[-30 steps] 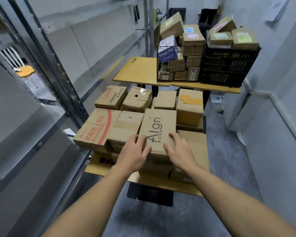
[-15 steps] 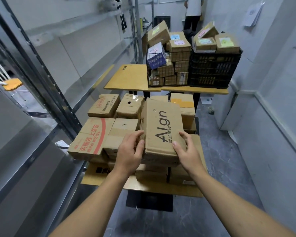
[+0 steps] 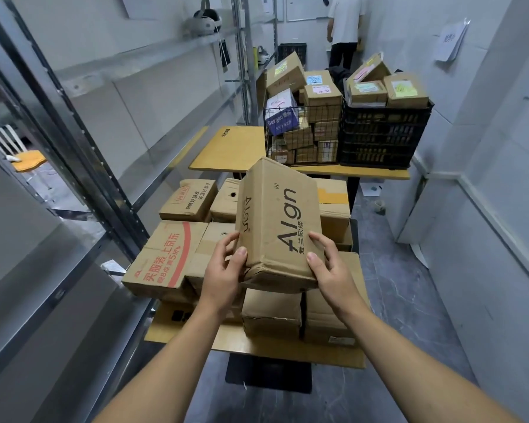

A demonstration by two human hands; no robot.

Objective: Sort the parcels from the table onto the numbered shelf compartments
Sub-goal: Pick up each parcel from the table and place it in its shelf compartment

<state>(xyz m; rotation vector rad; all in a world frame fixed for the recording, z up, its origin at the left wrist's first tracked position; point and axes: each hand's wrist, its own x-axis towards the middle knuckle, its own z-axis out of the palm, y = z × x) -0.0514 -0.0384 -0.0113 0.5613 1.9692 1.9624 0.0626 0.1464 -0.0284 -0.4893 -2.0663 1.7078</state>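
Note:
A brown cardboard parcel printed "Align" point(image 3: 280, 221) is held up above the pile, tilted with its far end raised. My left hand point(image 3: 225, 270) grips its near left corner and my right hand point(image 3: 332, 267) grips its near right corner. Below it, several cardboard parcels point(image 3: 165, 257) lie stacked on a low yellow table point(image 3: 287, 349). The metal shelf point(image 3: 104, 166) runs along my left side, its compartments bare where visible.
A second yellow table point(image 3: 226, 151) behind holds a wire basket point(image 3: 301, 132) and a black crate point(image 3: 385, 135), both full of parcels. A person point(image 3: 345, 29) stands at the far end. White wall point(image 3: 486, 178) close on the right; grey floor between.
Both hands closed on the Align parcel and lifted it off the pile, raising and tilting it towards me. The view has tipped upward.

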